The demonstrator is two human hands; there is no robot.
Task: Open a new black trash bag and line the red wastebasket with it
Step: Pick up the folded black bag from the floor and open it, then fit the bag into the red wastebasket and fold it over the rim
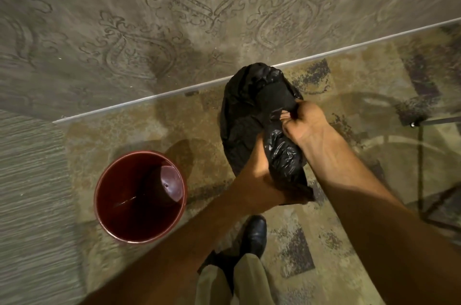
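A black trash bag (252, 110) hangs crumpled and partly puffed out in front of me, above the carpet. My left hand (257, 175) grips its lower near edge. My right hand (303, 120) pinches the bag's rim at the right side, fingers curled into the plastic. The red wastebasket (99, 195) stands upright on the floor to the lower left of the bag, with no liner inside and its round bottom showing. Both hands are well to the right of the basket.
A patterned wall (174, 17) with a white baseboard (149, 98) runs behind. My black shoe (254, 234) and trouser legs are below the hands. A dark metal furniture leg (421, 155) stands at the right on the patterned carpet.
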